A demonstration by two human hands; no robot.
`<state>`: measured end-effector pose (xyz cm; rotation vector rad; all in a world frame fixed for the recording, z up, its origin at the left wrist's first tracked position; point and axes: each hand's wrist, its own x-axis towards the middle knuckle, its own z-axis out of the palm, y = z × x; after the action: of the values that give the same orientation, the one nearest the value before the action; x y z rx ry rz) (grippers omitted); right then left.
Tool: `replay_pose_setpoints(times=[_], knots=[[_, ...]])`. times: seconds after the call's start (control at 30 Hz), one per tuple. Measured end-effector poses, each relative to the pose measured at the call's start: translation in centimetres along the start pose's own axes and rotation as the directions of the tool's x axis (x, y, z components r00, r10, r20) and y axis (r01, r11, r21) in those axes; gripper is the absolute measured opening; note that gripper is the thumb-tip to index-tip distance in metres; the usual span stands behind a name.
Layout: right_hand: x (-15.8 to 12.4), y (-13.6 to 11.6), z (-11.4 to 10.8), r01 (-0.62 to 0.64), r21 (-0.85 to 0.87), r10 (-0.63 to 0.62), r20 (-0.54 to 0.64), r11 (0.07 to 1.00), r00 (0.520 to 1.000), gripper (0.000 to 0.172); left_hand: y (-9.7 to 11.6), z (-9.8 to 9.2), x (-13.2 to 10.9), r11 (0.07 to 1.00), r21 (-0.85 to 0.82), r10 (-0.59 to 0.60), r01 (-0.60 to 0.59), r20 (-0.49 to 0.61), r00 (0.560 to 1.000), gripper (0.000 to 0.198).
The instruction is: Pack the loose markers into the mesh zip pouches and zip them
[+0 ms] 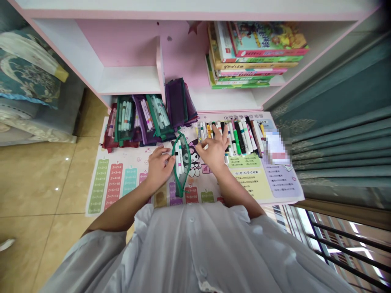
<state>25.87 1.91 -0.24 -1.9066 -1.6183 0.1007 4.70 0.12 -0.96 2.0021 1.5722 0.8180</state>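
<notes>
A green-edged mesh zip pouch (185, 176) lies open in front of me, with several white markers (179, 158) inside it. My left hand (159, 166) rests at the pouch's left side, fingers loosely bent and apart, the thumb at its edge. To the right of the pouch, my right hand (214, 149) reaches over a row of loose markers (242, 136), its fingers spread and their tips among the markers. No marker shows in its grasp.
Filled mesh pouches (124, 118) in green, purple and red lie at the back left. Purple pouches (176, 101) lean by the shelf divider. Stacked books (253, 67) sit on the pink-and-white shelf. A blurred white item (277, 148) lies right of the markers. A printed mat (122, 187) covers the desk.
</notes>
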Motion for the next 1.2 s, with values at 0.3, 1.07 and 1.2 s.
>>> replay_pose_setpoints(times=[0.3, 1.07, 1.2], knots=[[-3.2, -3.3, -1.8, 0.21, 0.163, -0.234, 0.145, 0.964, 0.961, 0.018, 0.0, 0.2, 0.0, 1.0, -0.003, 0.009, -0.009, -0.018, 1.0, 0.037], [-3.9, -4.0, 0.5, 0.171, 0.046, -0.175, 0.375, 0.984, 0.91, 0.026, 0.0, 0.0, 0.1, 1.0, 0.018, 0.021, -0.022, 0.003, 1.0, 0.033], [-2.5, -2.9, 0.1, 0.147, 0.075, -0.159, 0.188, 0.986, 0.969, 0.032, 0.0, 0.0, 0.1, 1.0, 0.016, 0.018, -0.018, 0.003, 1.0, 0.034]])
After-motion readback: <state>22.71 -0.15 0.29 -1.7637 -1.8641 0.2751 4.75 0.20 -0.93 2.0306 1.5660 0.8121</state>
